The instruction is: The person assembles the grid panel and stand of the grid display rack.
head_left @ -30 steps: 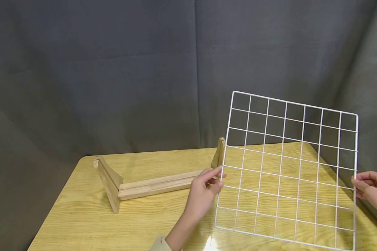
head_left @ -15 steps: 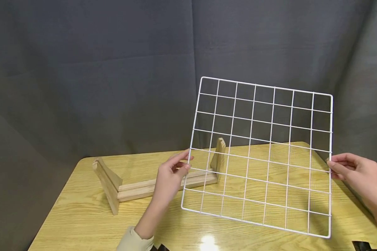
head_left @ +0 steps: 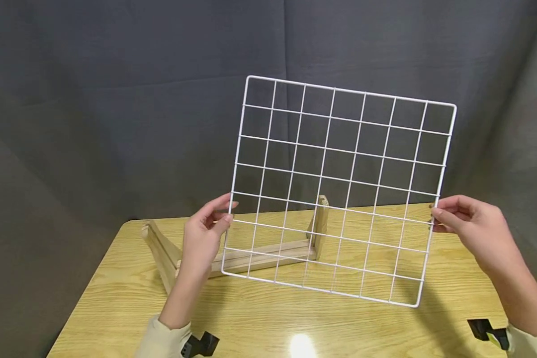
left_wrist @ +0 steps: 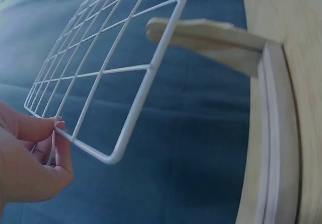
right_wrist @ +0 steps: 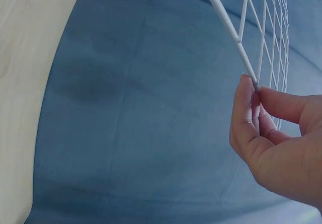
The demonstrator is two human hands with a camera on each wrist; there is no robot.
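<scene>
Grid (head_left: pixel 340 189), stiff and light I judged, hung pinched at its side wires by my hands (head_left: pixel 201 238) (head_left: pixel 470 226).

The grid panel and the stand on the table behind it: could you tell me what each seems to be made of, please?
Grid panel: apparently metal wire with a smooth white coating; thin round rods hold rigid while pinched only at the side edges.
Stand: unpainted pale wood, matte, faint grain visible.
Table: glossy wood-grain top, perhaps laminate; it reflects a lamp.
</scene>
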